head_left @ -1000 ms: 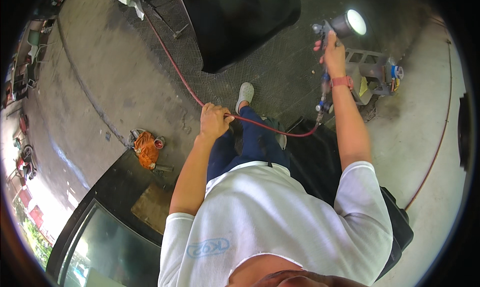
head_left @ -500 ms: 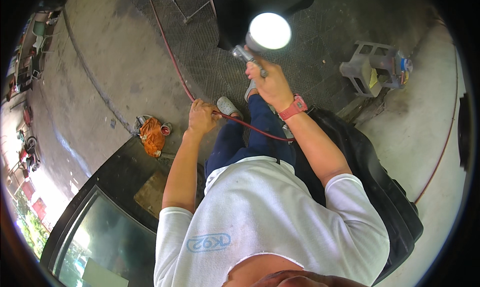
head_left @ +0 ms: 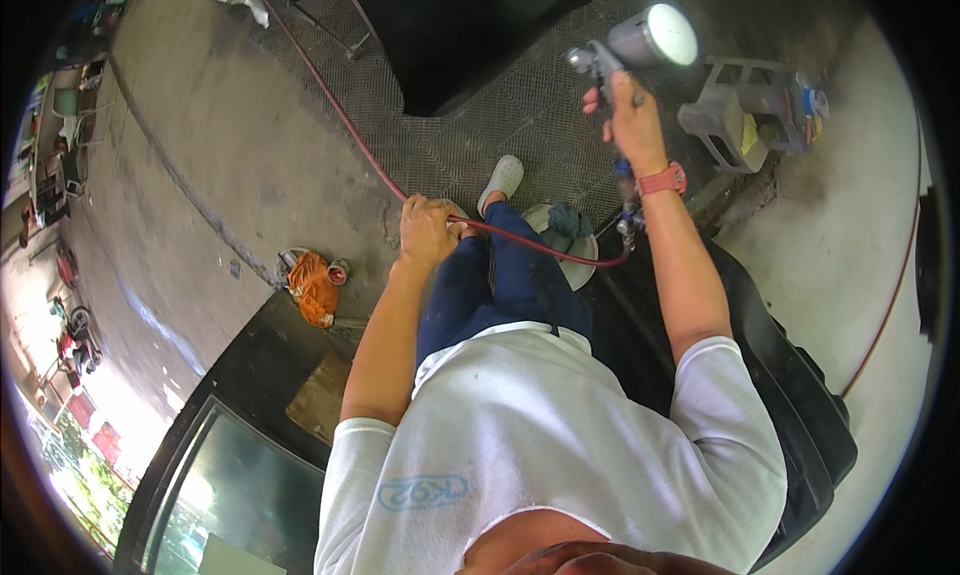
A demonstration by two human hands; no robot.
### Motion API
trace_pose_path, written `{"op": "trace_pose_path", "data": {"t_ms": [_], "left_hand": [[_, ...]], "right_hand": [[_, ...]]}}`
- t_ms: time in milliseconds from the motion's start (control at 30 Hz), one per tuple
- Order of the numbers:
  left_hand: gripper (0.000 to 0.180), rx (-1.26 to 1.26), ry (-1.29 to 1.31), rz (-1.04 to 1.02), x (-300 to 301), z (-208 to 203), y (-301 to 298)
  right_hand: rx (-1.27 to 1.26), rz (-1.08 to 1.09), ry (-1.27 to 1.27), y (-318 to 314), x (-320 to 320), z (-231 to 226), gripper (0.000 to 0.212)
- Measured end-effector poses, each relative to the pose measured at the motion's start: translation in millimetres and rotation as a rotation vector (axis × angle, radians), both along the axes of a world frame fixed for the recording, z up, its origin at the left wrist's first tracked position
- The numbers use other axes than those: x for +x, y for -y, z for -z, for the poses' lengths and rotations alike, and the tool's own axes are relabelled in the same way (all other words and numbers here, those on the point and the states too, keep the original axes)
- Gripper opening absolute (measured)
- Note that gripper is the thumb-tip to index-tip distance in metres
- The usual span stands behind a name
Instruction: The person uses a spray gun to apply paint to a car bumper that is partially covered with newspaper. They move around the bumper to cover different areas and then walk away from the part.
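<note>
My right hand (head_left: 633,123) grips a spray gun (head_left: 606,67) by its handle, held out ahead and to the right. The gun's round cup (head_left: 652,38) tips sideways, its pale end catching the light. From fittings under the handle a red air hose (head_left: 560,254) sags across my legs to my left hand (head_left: 428,230), whose fingers wrap round it. Beyond that hand the hose runs off toward the far left. A black panel (head_left: 470,35) with a smooth surface lies ahead, left of the gun and apart from it.
A grey plastic stool (head_left: 725,120) stands on its side at the right, with a blue-capped bottle (head_left: 812,103) by it. Large black moulded parts (head_left: 745,305) lie to my right. A black door with glass (head_left: 235,485) is at the near left, beside an orange cloth (head_left: 313,290).
My right hand has swung the spray gun to the right, away from the black panel, and turned it. My left hand keeps the hose. One foot has stepped forward.
</note>
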State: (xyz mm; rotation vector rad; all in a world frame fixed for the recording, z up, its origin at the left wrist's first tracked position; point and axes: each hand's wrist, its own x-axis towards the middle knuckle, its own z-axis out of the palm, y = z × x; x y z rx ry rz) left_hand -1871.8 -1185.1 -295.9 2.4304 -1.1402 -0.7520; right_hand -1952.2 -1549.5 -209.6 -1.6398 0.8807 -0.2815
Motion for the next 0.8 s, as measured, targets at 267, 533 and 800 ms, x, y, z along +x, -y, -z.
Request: {"op": "trace_pose_path", "data": {"t_ms": [267, 533, 800], "left_hand": [[0.022, 0.038, 0.028, -0.055, -0.3, 13.5, 49.3], [0.020, 0.082, 0.076, -0.025, -12.7, 37.7, 52.3], [0.024, 0.282, 0.031, 0.078, -21.5, 55.6, 20.2]], "right_hand": [[-0.125, 0.200, -0.055, 148.0, 16.2, 25.5, 0.062], [-0.185, 0.093, 0.082, 71.8, -11.4, 64.7, 0.046], [-0.412, -0.308, 0.220, -103.8, -52.8, 108.5, 0.035]]}}
